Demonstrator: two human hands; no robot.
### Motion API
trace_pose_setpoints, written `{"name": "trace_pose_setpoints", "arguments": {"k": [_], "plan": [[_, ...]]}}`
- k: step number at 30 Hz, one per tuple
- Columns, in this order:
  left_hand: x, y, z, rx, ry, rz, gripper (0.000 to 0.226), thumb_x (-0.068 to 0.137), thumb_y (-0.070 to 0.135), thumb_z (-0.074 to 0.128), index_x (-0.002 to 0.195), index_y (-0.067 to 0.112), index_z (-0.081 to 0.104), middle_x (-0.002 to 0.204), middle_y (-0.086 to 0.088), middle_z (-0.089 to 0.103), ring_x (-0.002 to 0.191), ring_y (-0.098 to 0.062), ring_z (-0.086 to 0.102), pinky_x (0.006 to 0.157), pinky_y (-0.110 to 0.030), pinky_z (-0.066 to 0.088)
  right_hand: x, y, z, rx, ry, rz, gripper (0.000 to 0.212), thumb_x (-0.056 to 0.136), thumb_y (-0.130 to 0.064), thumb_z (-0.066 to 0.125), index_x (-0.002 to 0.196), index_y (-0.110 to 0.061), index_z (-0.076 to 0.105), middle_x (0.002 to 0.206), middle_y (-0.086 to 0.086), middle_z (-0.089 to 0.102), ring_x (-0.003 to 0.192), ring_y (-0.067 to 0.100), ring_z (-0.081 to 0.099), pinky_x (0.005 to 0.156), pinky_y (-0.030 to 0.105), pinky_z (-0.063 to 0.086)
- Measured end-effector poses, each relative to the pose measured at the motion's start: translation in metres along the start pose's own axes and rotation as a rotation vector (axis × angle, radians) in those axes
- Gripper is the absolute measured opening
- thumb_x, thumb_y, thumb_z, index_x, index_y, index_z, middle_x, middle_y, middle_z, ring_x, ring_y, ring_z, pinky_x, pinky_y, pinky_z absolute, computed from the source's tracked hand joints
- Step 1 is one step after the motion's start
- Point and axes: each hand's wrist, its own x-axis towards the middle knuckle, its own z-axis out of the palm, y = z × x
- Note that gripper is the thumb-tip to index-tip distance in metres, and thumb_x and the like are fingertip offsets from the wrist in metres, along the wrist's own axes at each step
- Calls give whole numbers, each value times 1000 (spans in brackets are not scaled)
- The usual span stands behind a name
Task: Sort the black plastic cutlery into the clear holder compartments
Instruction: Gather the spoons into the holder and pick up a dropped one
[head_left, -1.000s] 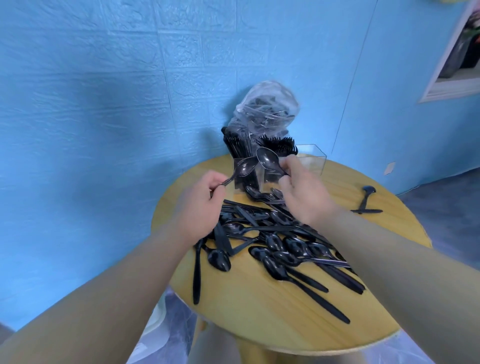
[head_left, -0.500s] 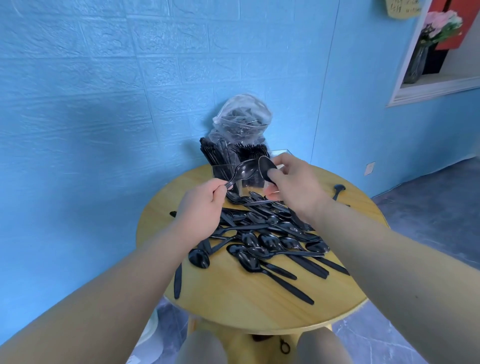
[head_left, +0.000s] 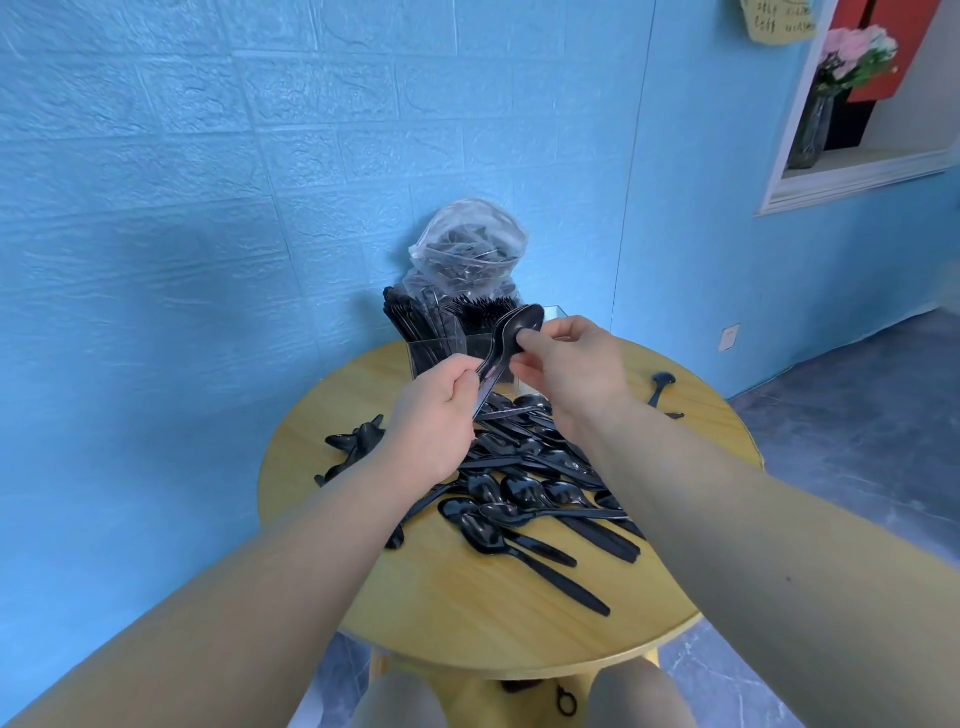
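Two stacked spoons (head_left: 511, 332) held above clear holder (head_left: 441, 349): handles gripped by left hand (head_left: 434, 421), bowls pinched by right hand (head_left: 569, 371). Forks, knives already slotted (counts unclear); spoon pile (head_left: 524, 493) left on round table (head_left: 467, 613).

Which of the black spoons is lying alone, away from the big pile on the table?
The spoon near the table's far right edge, beyond the right hand. It lies apart; the others are heaped together in the pile.
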Motion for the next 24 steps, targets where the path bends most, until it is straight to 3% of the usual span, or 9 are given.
{"name": "trace_pose_setpoints", "arguments": {"k": [3,6,10,13,17,19,21,24], "plan": [[-1,2,2,-13,-12,61,30,102,30,32,91,17,57,68,-1,48,58,-16,41,60,-42,40,0,1,0,-33,-1,-32,19,88,-2,63,79,-10,48,72,5,57,55,12,61,61,23,57],[-3,4,1,131,-45,149,28,101,29,37,75,30,48,64,7,50,55,-8,43,56,-26,36,-2,1,-3,-130,-6,-87,16,87,-1,61,92,-10,48,78,5,58,55,13,62,57,22,55],[3,1,-2,219,-98,130,20,102,24,34,91,28,51,75,6,58,60,-9,55,57,-20,45,0,2,-9,-333,-56,-211,17,89,-1,56,100,-13,60,77,5,67,55,11,61,60,26,55],[9,-3,-1,261,-92,117,23,103,24,29,104,22,52,76,3,56,63,-16,50,64,-38,47,4,3,-11,-401,-81,-248,22,95,-8,47,106,-15,65,77,1,68,57,3,61,64,22,55],[15,-2,6,265,-111,179,23,103,25,28,105,24,51,74,2,53,64,-17,47,66,-40,45,11,4,-17,-359,-45,-226,21,96,-10,47,106,-13,66,73,-2,68,54,0,60,70,26,57],[22,-1,9,299,-123,209,23,102,27,32,109,28,53,85,0,60,77,-18,55,75,-43,49,18,1,-24,-408,-12,-253,20,96,-11,49,100,-11,69,70,-3,67,55,2,60,71,26,58],[35,-2,9,365,-69,238,31,100,27,41,128,27,54,104,4,59,96,-14,55,88,-36,47,30,-8,-33,-476,43,-352,20,94,-11,51,89,-20,69,67,-5,66,63,11,64,74,32,58],[58,-7,4,480,57,268,41,98,23,47,139,24,46,126,4,52,118,-14,44,98,-25,33,58,-27,-46,-499,172,-522,23,92,-13,52,87,-29,68,69,-4,67,77,24,67,81,44,55]]}}
